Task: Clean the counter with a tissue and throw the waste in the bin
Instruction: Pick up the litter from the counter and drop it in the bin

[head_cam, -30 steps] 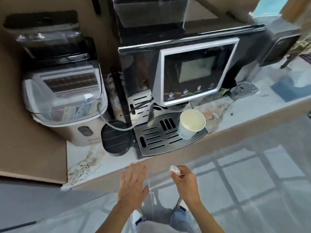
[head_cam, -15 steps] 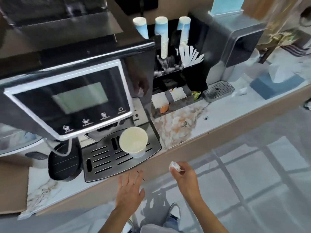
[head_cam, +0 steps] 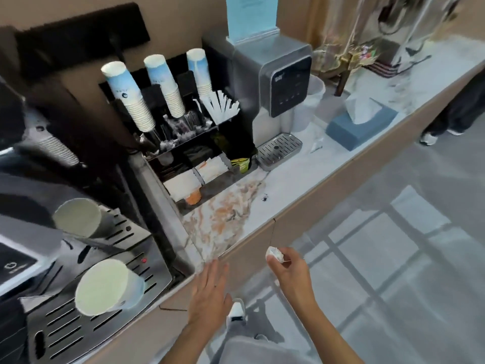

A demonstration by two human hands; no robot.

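Right fingers (head_cam: 284, 261) pinched round crumpled tissue (head_cam: 274, 252) (left fingers (head_cam: 214, 274) spread, empty)

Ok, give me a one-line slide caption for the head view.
Right hand pinches a crumpled tissue beside the counter, left hand open, tissue box ahead.

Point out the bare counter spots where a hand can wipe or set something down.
Freest: the counter strip between the black organizer, the drip tray and the front edge, holding only a dark speck. A smaller patch lies between drip tray and tissue box, with paper scraps. Crowded: the coffee machine side at left.
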